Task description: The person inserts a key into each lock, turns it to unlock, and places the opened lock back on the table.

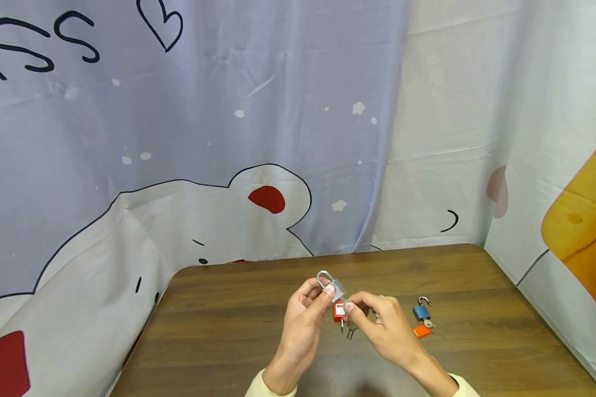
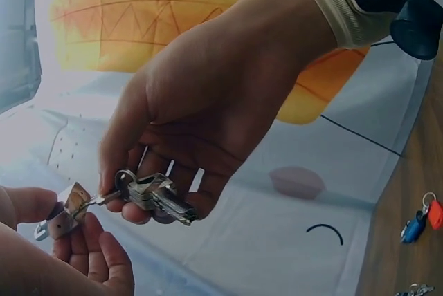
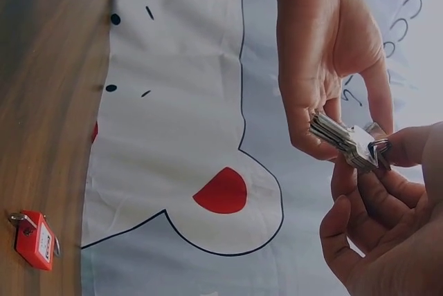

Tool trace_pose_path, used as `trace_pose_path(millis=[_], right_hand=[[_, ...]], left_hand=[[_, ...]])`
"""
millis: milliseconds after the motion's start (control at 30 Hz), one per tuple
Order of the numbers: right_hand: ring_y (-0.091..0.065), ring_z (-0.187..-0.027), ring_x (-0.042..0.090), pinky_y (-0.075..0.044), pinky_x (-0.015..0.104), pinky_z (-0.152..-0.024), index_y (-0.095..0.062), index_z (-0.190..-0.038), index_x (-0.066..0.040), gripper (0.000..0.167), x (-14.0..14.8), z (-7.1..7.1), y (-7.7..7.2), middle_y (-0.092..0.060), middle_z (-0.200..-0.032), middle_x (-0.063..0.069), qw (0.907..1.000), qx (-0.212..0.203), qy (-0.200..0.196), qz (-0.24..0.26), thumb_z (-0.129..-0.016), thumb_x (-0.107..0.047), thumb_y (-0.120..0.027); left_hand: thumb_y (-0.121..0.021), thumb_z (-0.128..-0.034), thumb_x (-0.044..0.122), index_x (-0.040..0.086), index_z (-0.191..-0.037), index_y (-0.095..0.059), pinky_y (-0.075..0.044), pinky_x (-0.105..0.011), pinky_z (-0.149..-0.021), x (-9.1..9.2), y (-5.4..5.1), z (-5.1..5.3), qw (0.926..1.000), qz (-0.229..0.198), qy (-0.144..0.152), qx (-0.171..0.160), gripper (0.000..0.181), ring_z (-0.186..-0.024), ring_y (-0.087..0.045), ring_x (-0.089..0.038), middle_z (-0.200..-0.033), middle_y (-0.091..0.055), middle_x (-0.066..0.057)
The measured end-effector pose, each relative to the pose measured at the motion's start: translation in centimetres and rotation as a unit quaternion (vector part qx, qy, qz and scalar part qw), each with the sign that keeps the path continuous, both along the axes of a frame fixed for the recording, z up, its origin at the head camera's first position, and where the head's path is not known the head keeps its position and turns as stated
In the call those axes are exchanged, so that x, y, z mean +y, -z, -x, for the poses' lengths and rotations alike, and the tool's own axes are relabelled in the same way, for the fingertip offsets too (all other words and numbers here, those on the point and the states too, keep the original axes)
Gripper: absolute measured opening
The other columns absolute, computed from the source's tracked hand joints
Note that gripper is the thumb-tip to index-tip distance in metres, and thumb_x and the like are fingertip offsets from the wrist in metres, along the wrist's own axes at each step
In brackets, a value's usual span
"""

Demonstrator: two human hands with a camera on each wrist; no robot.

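Observation:
My left hand (image 1: 300, 325) holds a silver padlock (image 1: 337, 290) above the table, thumb on its body and shackle pointing up and away. My right hand (image 1: 387, 325) pinches a key at the padlock's lower end; in the left wrist view the key (image 2: 102, 199) meets the bottom of the padlock (image 2: 71, 211). How deep it sits cannot be told. From the same ring hangs a bunch of silver keys (image 2: 163, 199) below the right fingers. The right wrist view shows these keys (image 3: 339, 137) between both hands, with the padlock mostly hidden.
On the wooden table (image 1: 218, 331), a red padlock (image 1: 339, 310) with a white label lies beyond the hands, partly covered in the head view. To the right lies a blue padlock (image 1: 421, 312), its shackle raised, beside an orange tag (image 1: 421, 331). A printed curtain (image 1: 278, 110) hangs behind.

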State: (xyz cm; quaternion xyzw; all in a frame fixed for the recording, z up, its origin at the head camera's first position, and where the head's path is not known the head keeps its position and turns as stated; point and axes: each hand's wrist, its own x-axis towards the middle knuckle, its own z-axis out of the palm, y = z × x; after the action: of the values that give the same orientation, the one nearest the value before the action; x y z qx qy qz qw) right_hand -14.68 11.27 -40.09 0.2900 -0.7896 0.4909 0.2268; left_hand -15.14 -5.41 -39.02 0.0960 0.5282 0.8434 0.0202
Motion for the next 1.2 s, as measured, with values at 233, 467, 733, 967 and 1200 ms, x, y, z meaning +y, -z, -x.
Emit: trace_pose_path(millis=[233, 467, 733, 967, 1200], right_hand=[[-0.060, -0.068, 0.001, -0.049, 0.022, -0.063, -0.068, -0.088, -0.022, 0.021, 0.0, 0.0, -0.2, -0.068, -0.073, -0.010, 0.9997, -0.011, -0.018, 0.010, -0.094, -0.003, -0.061], [-0.063, -0.076, 0.007, -0.053, 0.025, -0.072, -0.064, -0.092, -0.002, 0.020, 0.2, 0.2, 0.0, -0.068, -0.079, 0.003, 0.9745, -0.141, -0.152, 0.086, -0.102, -0.006, -0.047], [-0.061, -0.080, 0.005, -0.050, 0.023, -0.078, -0.061, -0.099, -0.002, 0.027, 0.5, 0.6, 0.3, -0.064, -0.086, -0.007, 0.8789, -0.303, -0.315, 0.191, -0.105, -0.014, -0.038], [-0.058, -0.081, 0.008, -0.047, 0.022, -0.078, -0.062, -0.105, -0.008, 0.032, 0.5, 1.0, 1.1, -0.063, -0.088, -0.004, 0.7851, -0.381, -0.413, 0.261, -0.106, -0.011, -0.031], [-0.062, -0.088, 0.011, -0.051, 0.026, -0.084, -0.062, -0.112, -0.006, 0.037, 0.5, 1.5, 1.9, -0.065, -0.096, -0.002, 0.7484, -0.381, -0.473, 0.265, -0.106, -0.011, -0.025]], left_hand=[[-0.067, -0.0913, 0.011, 0.008, -0.109, -0.059, -0.050, -0.022, -0.084, 0.4, 0.4, -0.3, 0.9979, 0.054, -0.013, 0.033, 0.019, -0.093, -0.060, -0.009, -0.104, -0.061, 0.001], [-0.069, -0.0883, 0.009, 0.006, -0.109, -0.061, -0.051, -0.022, -0.083, 0.3, 0.4, -0.3, 0.9959, 0.074, -0.026, 0.046, 0.022, -0.094, -0.061, -0.010, -0.103, -0.064, 0.001], [-0.069, -0.0892, 0.009, -0.001, -0.112, -0.059, -0.051, -0.021, -0.081, 0.0, 0.2, -0.5, 0.9925, 0.104, -0.017, 0.063, 0.027, -0.094, -0.062, -0.011, -0.104, -0.065, 0.001], [-0.068, -0.0892, 0.008, -0.002, -0.116, -0.060, -0.052, -0.022, -0.085, -0.2, 0.1, -0.7, 0.9891, 0.122, -0.013, 0.081, 0.030, -0.093, -0.062, -0.011, -0.102, -0.064, 0.000], [-0.068, -0.0896, 0.008, -0.001, -0.117, -0.061, -0.051, -0.023, -0.088, -0.3, 0.2, -0.9, 0.9855, 0.138, -0.015, 0.097, 0.030, -0.093, -0.062, -0.012, -0.103, -0.063, -0.004]])
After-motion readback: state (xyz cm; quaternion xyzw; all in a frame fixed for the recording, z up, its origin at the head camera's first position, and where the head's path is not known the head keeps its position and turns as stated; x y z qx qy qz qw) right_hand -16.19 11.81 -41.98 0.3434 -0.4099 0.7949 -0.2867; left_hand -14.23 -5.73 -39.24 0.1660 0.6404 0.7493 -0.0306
